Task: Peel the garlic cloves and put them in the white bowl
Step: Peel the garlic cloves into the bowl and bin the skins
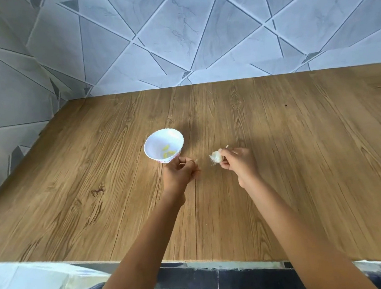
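A white bowl (164,145) with a scalloped rim sits on the wood-grain table (303,143), pale yellow peeled cloves (168,152) inside. To its right, the right hand (239,163) pinches a papery, roundish garlic (216,157), its wispy end pointing left and near. The left hand (180,172) is curled just near the bowl; whether it holds anything, I cannot tell.

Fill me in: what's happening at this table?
A person works at a wooden table. The right hand pinches a piece of garlic with papery skin on it. The left hand sits curled beside the white bowl; whether it holds anything is unclear. A few peeled cloves lie in the bowl.
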